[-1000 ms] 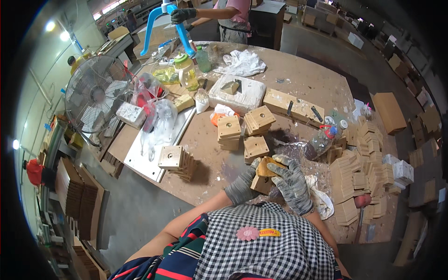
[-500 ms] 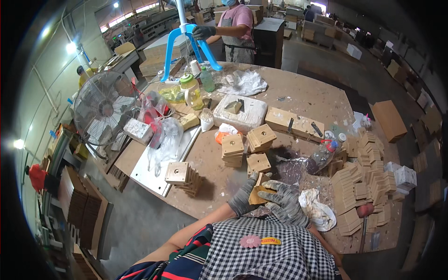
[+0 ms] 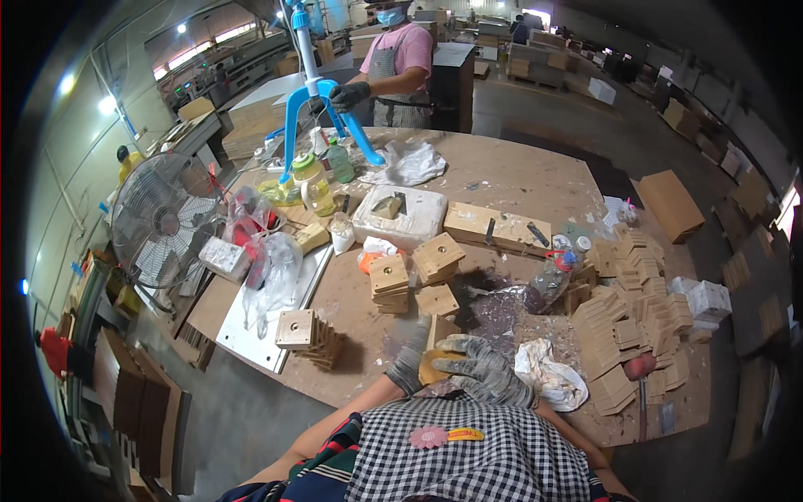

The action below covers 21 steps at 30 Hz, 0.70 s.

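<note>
Head view, worktable seen from above. A small wooden block (image 3: 437,333) stands upright at the near edge of the round table (image 3: 502,180), just in front of the person's checked apron. The left hand (image 3: 410,360), gloved in grey, is closed around the block's left side. The right hand (image 3: 481,368), gloved alike, lies curled over a yellow pad (image 3: 435,366) pressed against the block's lower face. Judged from this grip, the step in hand is rubbing or smoothing the block; the next move would call for a steady left-hand hold while the pad travels along the face.

Just far of the hands lie three short stacks of square blocks (image 3: 414,280) and a dark stained patch (image 3: 493,314) of tabletop. To the left sits a separate stack (image 3: 305,335) on a white board (image 3: 276,322). To the right, a crumpled rag (image 3: 548,376) touches the working area, beyond it a large heap of cut pieces (image 3: 631,322). A plastic bottle (image 3: 552,276) lies tipped nearby. At the far side another person's gloved hand (image 3: 347,96) holds a blue frame (image 3: 322,113). A fan (image 3: 159,222) stands at left.
</note>
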Tool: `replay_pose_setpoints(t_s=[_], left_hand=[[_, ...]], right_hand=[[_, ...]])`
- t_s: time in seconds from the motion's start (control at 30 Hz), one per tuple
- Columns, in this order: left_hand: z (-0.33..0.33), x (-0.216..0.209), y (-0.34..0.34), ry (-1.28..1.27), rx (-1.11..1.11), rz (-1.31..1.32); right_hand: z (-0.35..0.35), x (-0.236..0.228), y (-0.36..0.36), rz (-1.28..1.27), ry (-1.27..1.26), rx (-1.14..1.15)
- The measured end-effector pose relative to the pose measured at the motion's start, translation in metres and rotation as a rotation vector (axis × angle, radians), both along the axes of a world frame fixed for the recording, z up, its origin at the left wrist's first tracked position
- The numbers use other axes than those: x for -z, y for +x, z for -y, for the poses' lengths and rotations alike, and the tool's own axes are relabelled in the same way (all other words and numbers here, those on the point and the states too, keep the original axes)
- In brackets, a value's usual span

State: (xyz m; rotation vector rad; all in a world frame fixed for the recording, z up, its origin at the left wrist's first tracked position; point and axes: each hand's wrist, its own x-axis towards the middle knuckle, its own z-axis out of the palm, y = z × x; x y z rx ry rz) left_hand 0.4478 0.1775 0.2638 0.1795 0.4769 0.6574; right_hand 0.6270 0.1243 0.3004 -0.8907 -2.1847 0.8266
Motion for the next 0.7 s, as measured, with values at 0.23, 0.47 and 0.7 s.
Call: replay_pose_setpoints(t_s=[0.23,0.47,0.7], left_hand=[[-0.003,0.014,0.007,0.033,-0.048,0.024],[-0.009,0.038,0.007,0.179,0.100,0.034],[0.000,0.020,0.009,0.044,0.009,-0.175]], right_hand=[[0.000,-0.015,0.002,0.016,0.046,0.094],[-0.004,-0.009,0.004,-0.051,-0.037,0.211],[-0.009,-0.010,0.004,-0.487,-0.337,0.250]])
